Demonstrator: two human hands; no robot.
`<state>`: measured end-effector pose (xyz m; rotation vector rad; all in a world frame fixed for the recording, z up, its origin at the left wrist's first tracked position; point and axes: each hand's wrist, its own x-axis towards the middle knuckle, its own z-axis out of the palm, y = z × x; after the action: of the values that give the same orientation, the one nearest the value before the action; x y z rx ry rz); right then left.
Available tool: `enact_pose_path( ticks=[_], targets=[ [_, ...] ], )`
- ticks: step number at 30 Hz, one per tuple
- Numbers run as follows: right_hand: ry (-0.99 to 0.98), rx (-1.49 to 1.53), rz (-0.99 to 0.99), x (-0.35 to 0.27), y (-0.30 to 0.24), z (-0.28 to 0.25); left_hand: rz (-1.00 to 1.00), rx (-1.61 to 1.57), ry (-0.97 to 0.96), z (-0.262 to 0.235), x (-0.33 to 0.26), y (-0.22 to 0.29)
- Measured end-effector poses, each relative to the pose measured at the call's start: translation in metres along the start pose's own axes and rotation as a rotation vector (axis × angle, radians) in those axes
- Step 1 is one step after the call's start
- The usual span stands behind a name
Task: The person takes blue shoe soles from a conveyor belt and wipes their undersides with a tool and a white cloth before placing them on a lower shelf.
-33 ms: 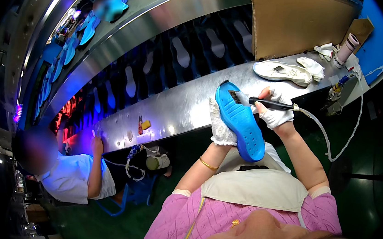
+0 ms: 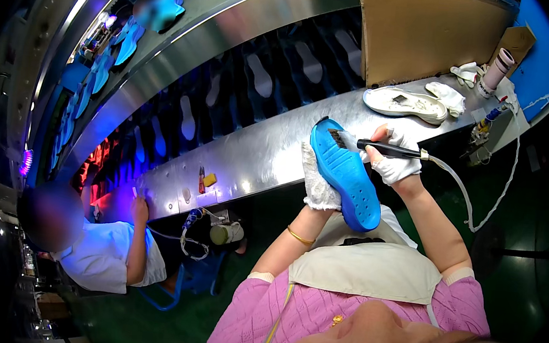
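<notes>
My left hand [image 2: 318,182], in a white knit glove, holds a blue shoe sole [image 2: 345,178] from beneath and its left side; most of the fingers are hidden. The sole slants away from me, its small holes at the near end and ridges across the middle. In my right hand [image 2: 392,155], partly covered by white cloth with fingertips bare, is a brush [image 2: 382,148] with a black handle. Its pale bristles, dark at the tip, touch the sole's far end. A clear hose [image 2: 462,183] runs from the back of the handle.
On the metal bench [image 2: 263,154] lie a white shoe sole [image 2: 403,104], a white cloth [image 2: 447,97], red-handled pliers [image 2: 201,181] and a yellow block [image 2: 210,180]. A cardboard sheet [image 2: 433,38] stands behind. Blue soles [image 2: 128,42] line the upper belt. A co-worker [image 2: 108,255] sits at left.
The blue shoe sole and my left hand have shifted very slightly to the right. The brush stays on the sole's far end.
</notes>
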<state>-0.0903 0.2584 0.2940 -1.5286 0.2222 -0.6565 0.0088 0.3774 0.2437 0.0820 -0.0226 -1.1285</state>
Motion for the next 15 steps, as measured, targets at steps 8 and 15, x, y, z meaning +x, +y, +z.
enact_pose_path(
  ticks=[8,15],
  targets=[
    [-0.021,-0.192,-0.261,-0.006,0.014,0.025,0.101,0.177,-0.149,-0.010,0.008,-0.020],
    [-0.048,-0.240,-0.185,-0.014,0.033,0.018,0.165,0.350,0.152,-0.030,0.009,-0.010]
  ],
)
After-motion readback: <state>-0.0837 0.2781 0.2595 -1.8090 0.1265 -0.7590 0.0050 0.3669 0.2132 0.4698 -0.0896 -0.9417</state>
